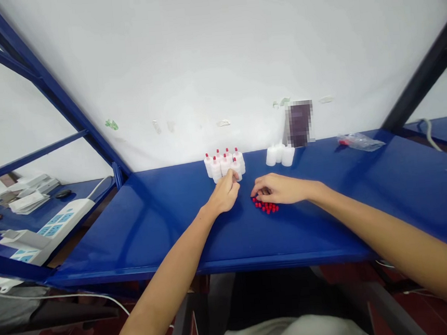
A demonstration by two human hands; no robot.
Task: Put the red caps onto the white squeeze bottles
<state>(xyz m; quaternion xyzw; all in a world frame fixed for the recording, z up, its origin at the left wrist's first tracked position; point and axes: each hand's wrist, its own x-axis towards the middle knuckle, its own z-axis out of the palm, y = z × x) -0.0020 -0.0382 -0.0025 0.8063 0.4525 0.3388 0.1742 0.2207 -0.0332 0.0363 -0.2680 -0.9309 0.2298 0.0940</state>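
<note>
A cluster of small white plastic bottles (216,172) with red pointed caps stands upright on the blue table. At its front right, my left hand (226,193) has its fingers curled closed against the lower part of one capped bottle (236,168). My right hand (278,187) bends down over a loose pile of small red caps (268,206). Thumb and fingertips come together on a cap at the pile's left edge, which they partly hide. Farther back on the right stand several white bottles (288,156) with no red caps showing.
The blue table (154,225) runs along a white wall. A clear plastic bag (362,142) with something red lies at the back right. A blurred dark rectangle (300,124) is by the wall. On the left are a blue metal frame (44,84) and a white power strip (62,226).
</note>
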